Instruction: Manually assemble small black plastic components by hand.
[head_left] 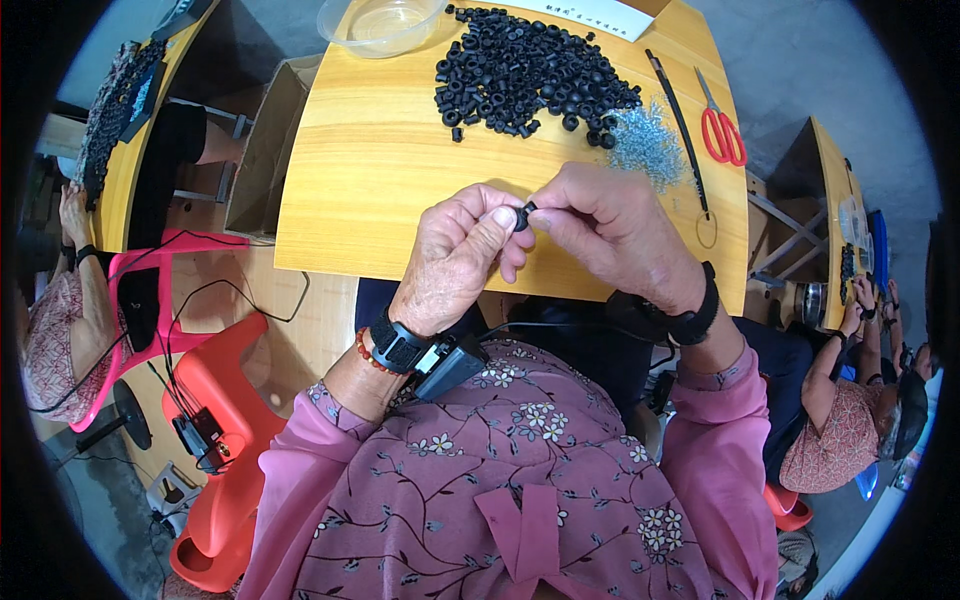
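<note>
One small black part (521,217) is being held above the tabletop (345,200) near its front edge, the left hand (460,245) pinching it thumb uppermost, the right hand (615,230) arching palm-down, fingertips clamping its right side; black pieces (530,70) are lying heaped beyond.

I see black on the little part (520,219) and the heaped ring-like pieces (525,75), pale silvery blue on the tiny bits (645,145), and honey-yellow wood grain across the tabletop (360,160). The mauve blouse (415,505) carries white flowers on dark branching stems, while the scissor handles (723,140) are red, the plastic seat (225,365) orange-red.
</note>
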